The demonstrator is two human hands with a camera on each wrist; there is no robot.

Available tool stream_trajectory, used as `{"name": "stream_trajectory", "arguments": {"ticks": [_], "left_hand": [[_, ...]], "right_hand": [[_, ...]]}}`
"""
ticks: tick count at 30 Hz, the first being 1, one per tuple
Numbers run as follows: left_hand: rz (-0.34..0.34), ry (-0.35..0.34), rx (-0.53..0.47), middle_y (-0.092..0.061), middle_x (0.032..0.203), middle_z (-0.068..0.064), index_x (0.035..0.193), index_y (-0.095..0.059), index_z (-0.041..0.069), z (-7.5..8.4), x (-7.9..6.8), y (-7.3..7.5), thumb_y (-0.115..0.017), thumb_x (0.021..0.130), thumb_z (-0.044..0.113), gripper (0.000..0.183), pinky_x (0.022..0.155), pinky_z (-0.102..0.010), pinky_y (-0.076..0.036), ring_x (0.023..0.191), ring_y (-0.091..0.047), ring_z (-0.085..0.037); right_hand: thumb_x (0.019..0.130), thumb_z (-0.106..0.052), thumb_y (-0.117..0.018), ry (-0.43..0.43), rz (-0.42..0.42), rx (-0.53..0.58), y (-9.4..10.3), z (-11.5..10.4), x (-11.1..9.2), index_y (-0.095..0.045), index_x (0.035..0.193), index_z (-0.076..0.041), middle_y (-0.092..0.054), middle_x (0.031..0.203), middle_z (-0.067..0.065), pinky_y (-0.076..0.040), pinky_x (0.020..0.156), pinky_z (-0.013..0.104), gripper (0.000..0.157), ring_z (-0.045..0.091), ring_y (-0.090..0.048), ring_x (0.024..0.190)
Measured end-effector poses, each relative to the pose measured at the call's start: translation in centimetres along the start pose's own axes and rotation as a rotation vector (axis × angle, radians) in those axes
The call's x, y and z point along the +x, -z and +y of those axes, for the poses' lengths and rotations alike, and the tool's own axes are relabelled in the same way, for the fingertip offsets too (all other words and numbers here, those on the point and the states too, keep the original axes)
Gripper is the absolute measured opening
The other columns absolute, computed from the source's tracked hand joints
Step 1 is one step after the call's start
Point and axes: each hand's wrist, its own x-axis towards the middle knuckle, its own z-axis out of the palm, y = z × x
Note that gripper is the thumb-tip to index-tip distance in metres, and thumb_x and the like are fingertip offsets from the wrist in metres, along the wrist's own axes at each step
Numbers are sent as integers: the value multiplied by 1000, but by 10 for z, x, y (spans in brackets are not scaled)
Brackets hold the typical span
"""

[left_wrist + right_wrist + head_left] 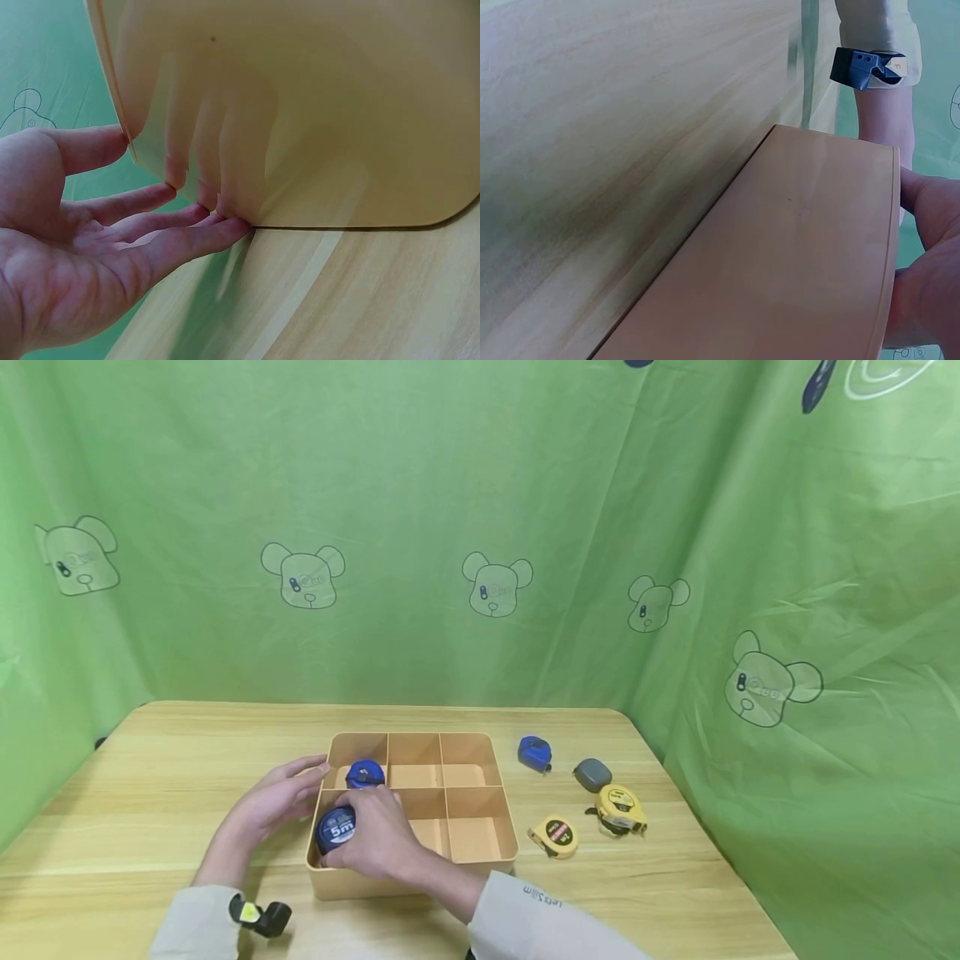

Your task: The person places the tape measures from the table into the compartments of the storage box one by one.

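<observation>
An orange-tan divided box [414,887] with several compartments stands on the table. My right hand [382,835] reaches into its front left compartment and grips a dark round tape measure [335,828] marked 5m. A blue tape measure [365,773] sits in the back left compartment. My left hand [273,806] is at the box's left side. In the left wrist view, this hand [97,232] has its extended fingertips against the outer wall [337,150], with the thumb at the rim. The right wrist view shows part of the right hand [934,262] over the rim; its fingertips are hidden.
Right of the box on the wooden table [187,760] lie a blue tape measure [535,753], a small grey tape measure [592,774], a larger yellow tape measure [621,810] and a smaller yellow one [558,837]. A green curtain [405,460] hangs behind.
</observation>
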Motion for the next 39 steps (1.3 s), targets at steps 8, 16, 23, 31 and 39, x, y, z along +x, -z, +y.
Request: {"name": "stream_trajectory", "arguments": {"ticks": [8, 16, 23, 31, 39], "left_hand": [[-2, -2, -7, -32, 157, -35, 159, -12, -6, 0, 0, 0, -49, 108, 36, 76, 119, -60, -33, 146, -34, -50], [1, 5, -1, -32, 157, -34, 159, -12, -6, 0, 0, 0, -49, 107, 36, 76, 119, -60, -34, 146, -33, -50], [0, 4, -4, -31, 157, -35, 159, -12, -6, 0, -1, 0, -49, 107, 36, 76, 119, -60, -33, 146, -34, -50], [-1, 3, -8, -32, 157, -34, 159, -12, -6, 1, -1, -1, -49, 108, 36, 75, 119, -60, -33, 146, -34, -49], [-7, -4, -15, -33, 157, -34, 159, -12, -6, 1, -1, 0, -49, 108, 35, 75, 120, -60, -32, 145, -36, -49]], "right_hand": [[61, -36, -97, 6, -1, 14, 0, 0, -1, -74, 110, -19, -74, 100, -12, -45, 94, 25, 57, 9, -59, 99], [60, -36, -96, 6, 3, 11, -1, 1, -1, -74, 109, -19, -73, 100, -12, -44, 92, 24, 56, 8, -57, 97], [61, -35, -96, 9, 4, 9, -1, 1, -1, -74, 109, -19, -73, 100, -12, -43, 92, 24, 56, 9, -57, 98], [61, -34, -96, 18, 2, 8, -1, 1, -1, -74, 108, -18, -74, 99, -12, -43, 91, 24, 54, 8, -57, 98], [69, -24, -90, 22, -34, 50, 1, 1, 0, -75, 109, -15, -76, 106, -8, -41, 102, 31, 43, 9, -59, 105]]}}
